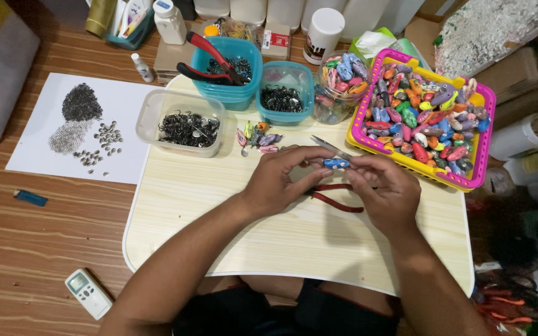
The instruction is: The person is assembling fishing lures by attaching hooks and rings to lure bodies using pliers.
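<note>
Lap table (294,242) sits over the person's legs, light wood top, work packed along the far edge. White paper sheet (38,155) on the floor to the left carries small piles of metal bits. Pink and yellow basket (486,134) at right is full of coloured fish lures. Three tubs of dark hooks or rings: a clear tub (149,115) and two teal tubs (228,93); red pliers (210,59) lie across one of the teal ones. A short row of finished lures (258,137) sits beside the clear tub.

Left hand (275,183) and right hand (384,190) meet mid-table, both pinched shut on one small blue lure (336,163), held just above the top. A second pair of red-handled pliers (334,194) is under the hands, jaws poking out behind; which hand grips them I cannot tell.

To do it well, I'd say: keep the lure pinned by its body, wrists low near the table, work only at the end eyelet.
</note>
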